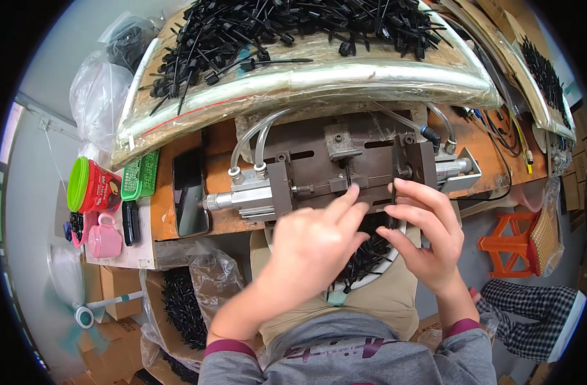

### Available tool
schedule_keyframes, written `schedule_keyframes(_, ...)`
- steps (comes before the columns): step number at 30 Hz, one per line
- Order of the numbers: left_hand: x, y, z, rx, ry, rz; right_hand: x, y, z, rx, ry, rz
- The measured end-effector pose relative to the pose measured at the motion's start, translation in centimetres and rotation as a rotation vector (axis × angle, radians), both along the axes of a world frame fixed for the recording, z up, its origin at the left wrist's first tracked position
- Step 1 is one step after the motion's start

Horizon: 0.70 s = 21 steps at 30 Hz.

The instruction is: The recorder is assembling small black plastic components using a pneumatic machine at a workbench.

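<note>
One slim black plastic piece (391, 221) is pinched between thumb and curled fingers of the right hand (436, 237), right at the near edge of the dark brown metal fixture (377, 144). Alongside, the left hand (312, 247) reaches over the fixture's front, index finger stretched out, the others loosely bent; whether it grips anything, I can't tell. Plenty in the containers: beyond the fixture, a broad tray with a white padded rim (306, 80) is heaped with black long-stemmed plastic parts (293, 25). Nearer than the fixture, over the lap, a round white-rimmed bowl (391, 262) carries more dark pieces, partly hidden by the hands. Down to the fixture's near left, a cardboard box lined with clear film (210, 273) is loaded with black pieces (183, 305). Further left of the fixture come a red tub with a lime-green rim (106, 187), a pink plastic cup (105, 240) and a green perforated basket (141, 174), contents too unclear to call. Far right of it, another white-edged tray (561, 128) bears black parts too.
</note>
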<state>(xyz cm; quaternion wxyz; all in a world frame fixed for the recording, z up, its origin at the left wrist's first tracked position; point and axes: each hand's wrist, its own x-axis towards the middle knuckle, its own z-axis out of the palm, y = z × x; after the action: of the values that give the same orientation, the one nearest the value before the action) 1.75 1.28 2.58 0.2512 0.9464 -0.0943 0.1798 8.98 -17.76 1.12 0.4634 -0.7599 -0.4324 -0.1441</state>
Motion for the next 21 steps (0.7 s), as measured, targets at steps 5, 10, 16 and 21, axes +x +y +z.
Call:
schedule_keyframes(5, 5.7, 7.4, 5.4, 0.118, -0.393, 0.255, 0.4, 1.0, -0.7, -0.199, -0.098, 0.047)
schedule_keyframes(10, 11.0, 13.7, 6.8, 0.499, -0.287, 0.314, -0.3, 2.4, -1.9, -0.362, -0.204, 0.058)
schedule_keyframes(16, 12.2, 13.1, 7.5, 0.34, -0.09, 0.183, -0.1, 2.9, -1.9, -0.401, -0.3, 0.008)
schedule_keyframes(21, 8.9, 10.9, 8.8, -0.203, -0.209, 0.182, -0.1, 2.8, -1.8, -0.382, -0.278, 0.017)
